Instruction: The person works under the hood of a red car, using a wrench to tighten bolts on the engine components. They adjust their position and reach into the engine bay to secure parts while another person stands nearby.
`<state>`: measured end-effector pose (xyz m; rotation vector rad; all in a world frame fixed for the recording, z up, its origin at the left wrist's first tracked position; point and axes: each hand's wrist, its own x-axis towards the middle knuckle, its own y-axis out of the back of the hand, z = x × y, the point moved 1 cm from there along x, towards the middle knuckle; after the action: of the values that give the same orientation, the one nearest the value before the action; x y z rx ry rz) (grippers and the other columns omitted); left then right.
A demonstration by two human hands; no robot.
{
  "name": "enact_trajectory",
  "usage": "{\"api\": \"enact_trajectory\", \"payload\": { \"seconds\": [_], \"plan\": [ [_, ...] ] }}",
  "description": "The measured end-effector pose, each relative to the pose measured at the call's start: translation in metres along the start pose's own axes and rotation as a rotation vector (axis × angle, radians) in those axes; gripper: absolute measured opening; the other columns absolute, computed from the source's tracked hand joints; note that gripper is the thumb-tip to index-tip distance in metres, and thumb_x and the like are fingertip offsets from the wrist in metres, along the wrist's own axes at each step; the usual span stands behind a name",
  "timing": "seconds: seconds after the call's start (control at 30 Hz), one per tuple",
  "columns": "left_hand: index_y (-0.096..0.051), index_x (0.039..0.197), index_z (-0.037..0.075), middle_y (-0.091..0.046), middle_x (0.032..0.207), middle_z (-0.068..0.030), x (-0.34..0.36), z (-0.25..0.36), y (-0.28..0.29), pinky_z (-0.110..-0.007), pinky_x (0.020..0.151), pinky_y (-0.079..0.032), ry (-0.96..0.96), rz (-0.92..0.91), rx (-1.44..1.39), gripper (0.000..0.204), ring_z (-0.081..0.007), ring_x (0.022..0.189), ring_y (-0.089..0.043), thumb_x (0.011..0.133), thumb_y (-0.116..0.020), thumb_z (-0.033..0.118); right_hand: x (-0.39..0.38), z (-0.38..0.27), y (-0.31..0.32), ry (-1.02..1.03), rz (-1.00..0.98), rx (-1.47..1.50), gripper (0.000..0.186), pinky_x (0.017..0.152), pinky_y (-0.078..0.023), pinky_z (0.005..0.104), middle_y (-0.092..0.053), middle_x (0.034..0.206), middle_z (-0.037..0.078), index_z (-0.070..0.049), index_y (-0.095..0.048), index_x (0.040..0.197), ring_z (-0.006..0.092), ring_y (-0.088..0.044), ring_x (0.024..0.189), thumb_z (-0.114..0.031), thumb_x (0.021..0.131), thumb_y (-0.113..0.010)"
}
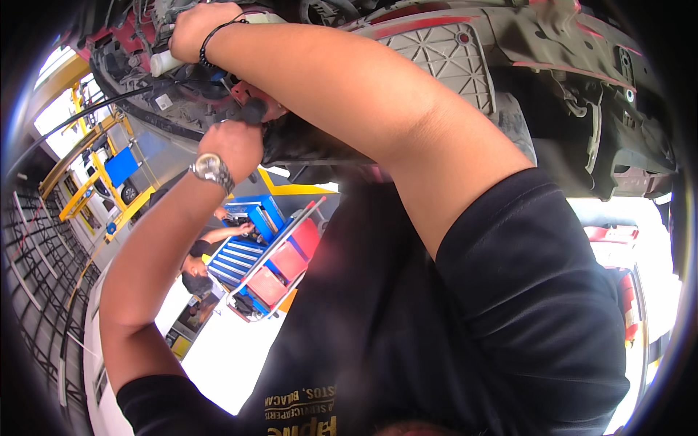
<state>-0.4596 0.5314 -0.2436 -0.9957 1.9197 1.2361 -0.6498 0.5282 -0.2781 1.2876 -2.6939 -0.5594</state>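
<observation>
Overhead is the dirty underside of a vehicle (443,62), with a ribbed grey plate and hoses. My left hand (230,150), wearing a metal watch, is closed on a dark cylindrical piece (251,112), beside a red component (265,98). Higher up, my right hand (195,35), with a black bracelet, has its fingers curled into the engine area, just above a short white plastic cylinder (163,64); what they grip is hidden. My right forearm crosses in front of part of the underside.
A co-worker (196,272) works at a blue tool cart (240,254) with red trays. Yellow lift frames (76,200) and a blue panel (122,166) are at the left, by a dark roof grid (43,291). A thin black hose runs across the upper left.
</observation>
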Motion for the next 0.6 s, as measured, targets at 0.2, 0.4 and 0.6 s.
{"api": "enact_trajectory", "payload": {
  "seconds": [0.2,0.4,0.6],
  "plan": [
    [-0.073,0.108,0.004,-0.074,0.101,-0.0238,0.02,-0.003,0.017,-0.051,0.088,-0.057,0.037,-0.073,-0.386,0.028,-0.0427,0.096,-0.072,0.096,-0.053,0.019,-0.003,0.002,0.005,0.023,0.092,0.119,0.032,0.09,-0.06,0.0426,-0.077,0.112,0.017,-0.007,-0.08,0.107,0.0306,-0.075,0.106,-0.022,0.095,-0.054],
    [-0.071,0.102,0.006,-0.074,0.097,-0.0204,-0.011,0.012,0.006,-0.053,0.081,-0.058,-0.142,0.171,0.23,0.02,-0.0366,0.09,-0.075,0.092,-0.055,0.012,0.0,-0.001,0.001,-0.001,0.091,0.113,0.032,0.09,-0.059,0.0429,-0.077,0.111,0.018,-0.008,-0.081,0.107,0.0324,-0.075,0.106,-0.024,0.096,-0.055],
    [-0.072,0.094,0.007,-0.074,0.094,-0.0216,-0.002,0.005,0.004,-0.05,0.078,-0.06,-0.04,0.032,0.031,0.019,-0.0371,0.086,-0.075,0.092,-0.055,0.013,-0.001,0.002,0.001,0.112,0.11,0.08,0.031,0.09,-0.059,0.0429,-0.077,0.111,0.018,-0.01,-0.081,0.106,0.0319,-0.075,0.107,-0.023,0.095,-0.056]
  ]
}}
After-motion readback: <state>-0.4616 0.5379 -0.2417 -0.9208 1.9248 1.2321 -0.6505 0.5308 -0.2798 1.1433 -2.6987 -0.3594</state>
